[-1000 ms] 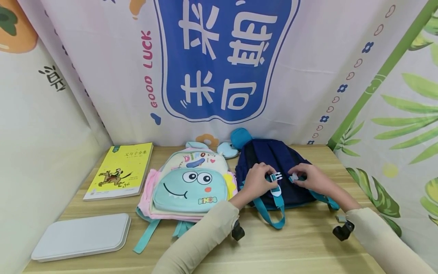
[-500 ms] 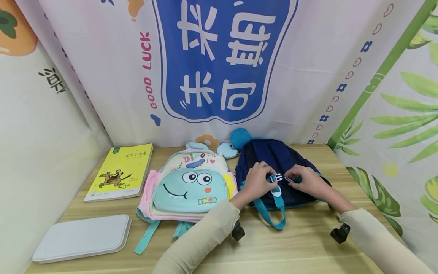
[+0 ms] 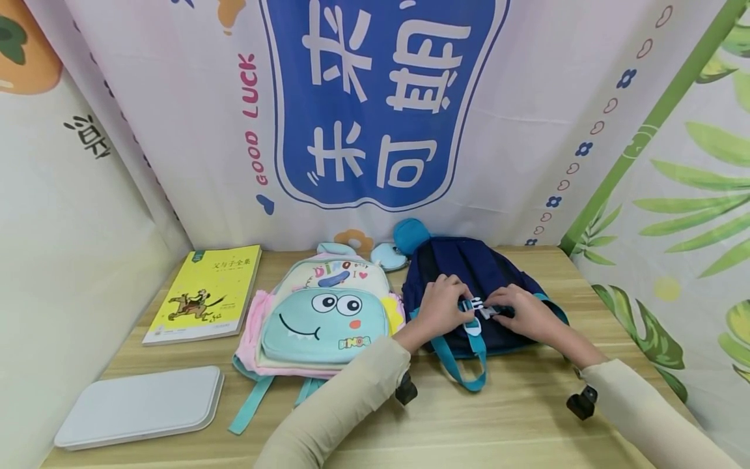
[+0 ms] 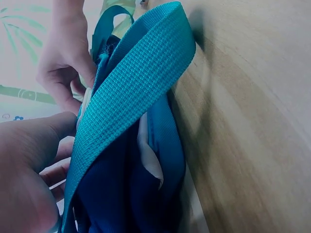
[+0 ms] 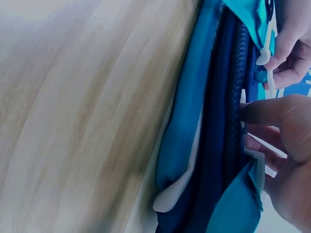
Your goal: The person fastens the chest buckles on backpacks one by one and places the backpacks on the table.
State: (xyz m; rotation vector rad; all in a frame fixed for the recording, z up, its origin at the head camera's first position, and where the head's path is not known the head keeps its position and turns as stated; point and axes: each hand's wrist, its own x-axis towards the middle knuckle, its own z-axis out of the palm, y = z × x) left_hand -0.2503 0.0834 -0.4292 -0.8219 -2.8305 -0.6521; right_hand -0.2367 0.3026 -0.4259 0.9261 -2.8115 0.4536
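Observation:
A navy backpack (image 3: 459, 260) lies with its strap side up on the table. In the head view my left hand (image 3: 442, 306) pinches the white pronged half of a buckle (image 3: 476, 304), which is on a teal strap (image 3: 450, 361) that loops down in front. Between the fingertips of my right hand (image 3: 524, 314) is the pale socket half (image 3: 487, 312), close beside the prongs; whether the two halves touch I cannot tell. The teal webbing (image 4: 136, 73) crosses in front of the buckle in the left wrist view. Both hands, left (image 5: 294, 46) and right (image 5: 286, 145), appear in the right wrist view.
A pink and mint dinosaur backpack (image 3: 325, 326) stands left of the navy one. Farther left lie a yellow book (image 3: 205, 293) and a white flat case (image 3: 140, 407). A printed curtain (image 3: 515, 163) hangs behind the wooden table (image 3: 469, 430).
My right hand has moved left, bringing the socket half from a gap away to right beside the prongs. It has also turned that piece. My left hand has stayed almost in place.

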